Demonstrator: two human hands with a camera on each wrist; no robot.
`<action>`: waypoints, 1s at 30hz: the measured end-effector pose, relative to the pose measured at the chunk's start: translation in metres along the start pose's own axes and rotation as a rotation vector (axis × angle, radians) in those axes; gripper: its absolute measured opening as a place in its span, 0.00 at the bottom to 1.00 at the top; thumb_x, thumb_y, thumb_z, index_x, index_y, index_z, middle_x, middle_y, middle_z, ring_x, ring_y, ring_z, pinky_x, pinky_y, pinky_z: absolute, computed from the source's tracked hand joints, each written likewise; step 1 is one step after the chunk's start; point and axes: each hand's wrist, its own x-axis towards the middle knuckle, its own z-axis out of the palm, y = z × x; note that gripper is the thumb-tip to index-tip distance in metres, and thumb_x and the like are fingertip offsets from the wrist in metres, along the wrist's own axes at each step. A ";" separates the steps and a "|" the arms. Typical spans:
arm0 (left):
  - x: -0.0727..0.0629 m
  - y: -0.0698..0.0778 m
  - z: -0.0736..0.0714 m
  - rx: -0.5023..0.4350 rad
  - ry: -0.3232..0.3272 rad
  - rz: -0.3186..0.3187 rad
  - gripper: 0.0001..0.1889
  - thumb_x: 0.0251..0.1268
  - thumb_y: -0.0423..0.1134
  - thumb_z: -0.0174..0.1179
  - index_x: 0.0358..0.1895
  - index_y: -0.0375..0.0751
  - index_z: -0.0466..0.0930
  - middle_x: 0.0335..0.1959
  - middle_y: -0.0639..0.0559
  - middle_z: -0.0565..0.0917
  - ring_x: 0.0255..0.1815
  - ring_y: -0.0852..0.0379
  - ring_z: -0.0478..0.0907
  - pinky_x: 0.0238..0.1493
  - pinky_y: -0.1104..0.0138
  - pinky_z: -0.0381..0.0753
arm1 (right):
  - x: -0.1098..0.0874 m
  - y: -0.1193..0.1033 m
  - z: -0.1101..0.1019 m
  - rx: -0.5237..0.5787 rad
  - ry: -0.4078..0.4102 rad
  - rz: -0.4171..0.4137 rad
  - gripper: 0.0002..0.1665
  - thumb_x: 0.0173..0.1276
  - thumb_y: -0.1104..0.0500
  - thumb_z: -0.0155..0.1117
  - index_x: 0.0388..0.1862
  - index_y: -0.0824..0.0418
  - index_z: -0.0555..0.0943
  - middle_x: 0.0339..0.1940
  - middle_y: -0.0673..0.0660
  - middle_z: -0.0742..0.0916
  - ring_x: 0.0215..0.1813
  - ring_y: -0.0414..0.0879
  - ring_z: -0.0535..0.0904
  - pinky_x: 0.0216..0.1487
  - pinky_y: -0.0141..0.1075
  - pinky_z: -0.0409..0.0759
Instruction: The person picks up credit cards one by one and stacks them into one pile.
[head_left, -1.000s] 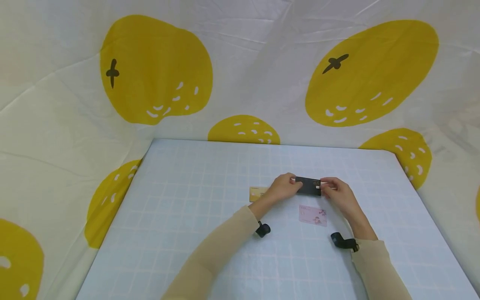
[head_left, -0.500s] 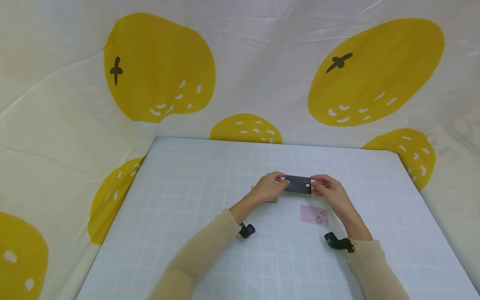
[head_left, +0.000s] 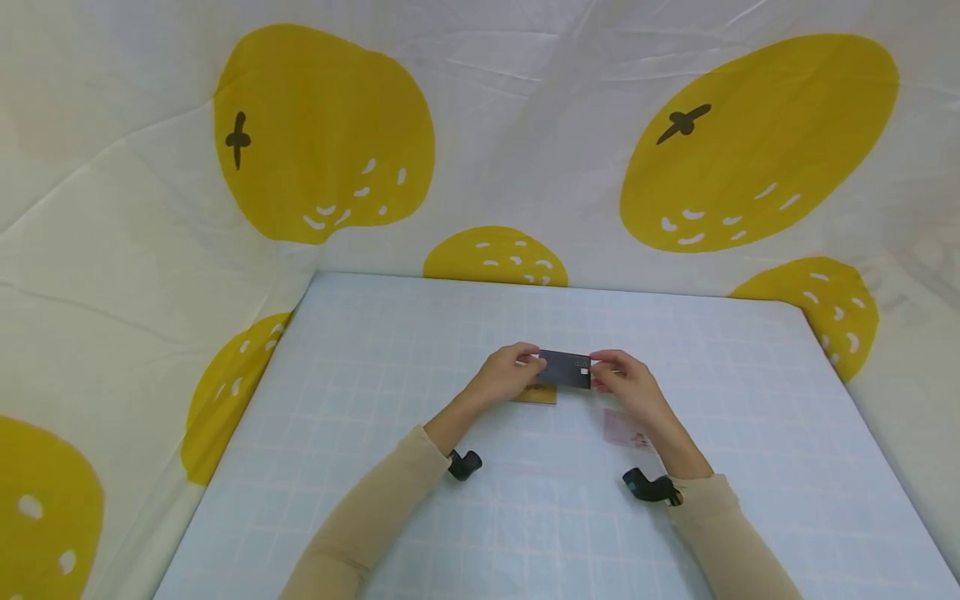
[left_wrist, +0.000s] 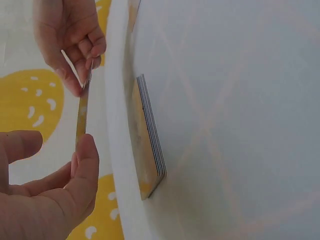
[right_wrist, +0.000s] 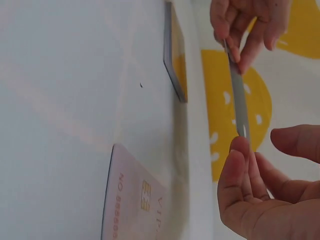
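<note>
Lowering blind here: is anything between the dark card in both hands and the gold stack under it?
Nothing visible. The dark card, pinched by the left hand and right hand, hangs over the gold card stack with open air between; the pink card lies apart.

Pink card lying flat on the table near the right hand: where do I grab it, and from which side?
Probably by its long edges, from above. The pink card lies flat on the table with no gap under it, so sliding it or tipping up one edge first should help. The right hand and left hand pinch the dark card.
</note>
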 end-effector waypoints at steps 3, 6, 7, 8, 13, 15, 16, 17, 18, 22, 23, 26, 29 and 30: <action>-0.003 -0.005 -0.006 0.007 0.010 -0.001 0.24 0.74 0.52 0.57 0.65 0.42 0.76 0.55 0.49 0.82 0.47 0.57 0.82 0.53 0.57 0.78 | 0.001 -0.002 0.007 0.006 -0.015 -0.011 0.21 0.77 0.61 0.56 0.63 0.69 0.75 0.47 0.66 0.84 0.45 0.50 0.84 0.47 0.35 0.82; -0.007 -0.010 -0.011 0.009 0.014 -0.011 0.24 0.74 0.53 0.56 0.65 0.42 0.77 0.54 0.48 0.82 0.47 0.56 0.82 0.51 0.56 0.79 | 0.001 -0.005 0.013 0.007 -0.032 -0.008 0.20 0.77 0.61 0.56 0.64 0.69 0.74 0.47 0.65 0.84 0.46 0.51 0.83 0.48 0.35 0.82; -0.008 -0.011 -0.013 0.011 0.016 -0.013 0.24 0.74 0.53 0.56 0.65 0.42 0.77 0.54 0.48 0.82 0.46 0.57 0.82 0.51 0.56 0.79 | 0.002 -0.005 0.015 0.005 -0.038 -0.005 0.20 0.77 0.61 0.56 0.64 0.69 0.74 0.47 0.65 0.84 0.46 0.51 0.83 0.48 0.35 0.82; -0.008 -0.012 -0.014 0.013 0.017 -0.015 0.24 0.74 0.53 0.56 0.65 0.42 0.77 0.54 0.47 0.82 0.44 0.57 0.82 0.51 0.56 0.79 | 0.002 -0.006 0.017 0.008 -0.043 -0.001 0.21 0.77 0.61 0.56 0.64 0.68 0.74 0.47 0.65 0.83 0.47 0.51 0.83 0.49 0.36 0.82; -0.013 -0.019 -0.020 0.000 0.019 -0.022 0.23 0.74 0.51 0.56 0.64 0.40 0.77 0.50 0.48 0.83 0.37 0.59 0.83 0.51 0.55 0.78 | 0.002 -0.007 0.026 0.052 -0.068 0.015 0.21 0.77 0.61 0.56 0.64 0.68 0.74 0.48 0.64 0.83 0.48 0.51 0.81 0.50 0.37 0.82; -0.015 -0.022 -0.022 -0.007 0.016 -0.021 0.24 0.75 0.51 0.56 0.64 0.40 0.77 0.46 0.50 0.84 0.36 0.60 0.82 0.51 0.55 0.78 | 0.002 -0.008 0.030 0.078 -0.074 0.020 0.21 0.76 0.62 0.56 0.64 0.68 0.74 0.48 0.65 0.83 0.48 0.51 0.81 0.50 0.37 0.81; -0.016 -0.023 -0.023 -0.005 0.016 -0.019 0.24 0.75 0.51 0.56 0.64 0.40 0.77 0.45 0.51 0.85 0.36 0.60 0.82 0.50 0.56 0.78 | 0.002 -0.008 0.031 0.089 -0.078 0.019 0.20 0.76 0.62 0.56 0.64 0.68 0.74 0.48 0.65 0.83 0.48 0.51 0.81 0.50 0.38 0.81; -0.017 -0.025 -0.024 -0.009 0.015 -0.018 0.24 0.75 0.51 0.56 0.64 0.40 0.77 0.43 0.52 0.85 0.36 0.60 0.82 0.50 0.56 0.78 | 0.002 -0.008 0.033 0.097 -0.085 0.015 0.21 0.76 0.62 0.56 0.64 0.69 0.74 0.49 0.66 0.82 0.49 0.52 0.81 0.51 0.38 0.81; -0.018 -0.026 -0.024 -0.008 0.016 -0.016 0.24 0.75 0.52 0.56 0.64 0.40 0.77 0.42 0.53 0.85 0.36 0.60 0.82 0.50 0.56 0.78 | 0.002 -0.008 0.034 0.107 -0.087 0.013 0.20 0.76 0.62 0.56 0.64 0.69 0.74 0.49 0.66 0.82 0.49 0.53 0.81 0.51 0.38 0.81; -0.020 -0.030 -0.027 -0.005 0.032 -0.015 0.24 0.74 0.51 0.56 0.63 0.39 0.77 0.39 0.54 0.85 0.37 0.60 0.82 0.51 0.56 0.78 | -0.001 -0.010 0.039 0.107 -0.100 0.003 0.20 0.76 0.63 0.56 0.63 0.70 0.74 0.48 0.66 0.82 0.49 0.55 0.81 0.51 0.40 0.82; -0.021 -0.031 -0.027 -0.006 0.034 -0.019 0.24 0.74 0.51 0.56 0.63 0.39 0.78 0.39 0.54 0.85 0.37 0.60 0.82 0.50 0.56 0.78 | -0.003 -0.015 0.040 0.111 -0.104 0.006 0.20 0.76 0.63 0.56 0.63 0.71 0.74 0.48 0.67 0.82 0.49 0.56 0.81 0.51 0.42 0.81; -0.021 -0.034 -0.027 -0.012 0.035 -0.033 0.23 0.74 0.51 0.56 0.63 0.39 0.78 0.39 0.54 0.85 0.37 0.60 0.82 0.49 0.57 0.78 | -0.003 -0.014 0.042 0.120 -0.107 0.006 0.20 0.76 0.64 0.56 0.63 0.72 0.74 0.47 0.67 0.82 0.48 0.55 0.81 0.50 0.42 0.82; -0.022 -0.036 -0.028 -0.020 0.028 -0.045 0.23 0.74 0.50 0.56 0.62 0.37 0.78 0.38 0.52 0.85 0.35 0.59 0.81 0.47 0.58 0.79 | -0.002 -0.013 0.045 0.129 -0.119 0.007 0.20 0.76 0.65 0.56 0.63 0.73 0.73 0.47 0.68 0.82 0.47 0.55 0.81 0.50 0.42 0.82; -0.022 -0.036 -0.028 -0.021 0.027 -0.046 0.23 0.74 0.49 0.56 0.62 0.37 0.78 0.38 0.52 0.85 0.35 0.59 0.81 0.47 0.58 0.79 | 0.001 -0.008 0.046 0.127 -0.119 0.007 0.20 0.76 0.64 0.57 0.63 0.73 0.73 0.47 0.67 0.82 0.46 0.53 0.81 0.48 0.40 0.83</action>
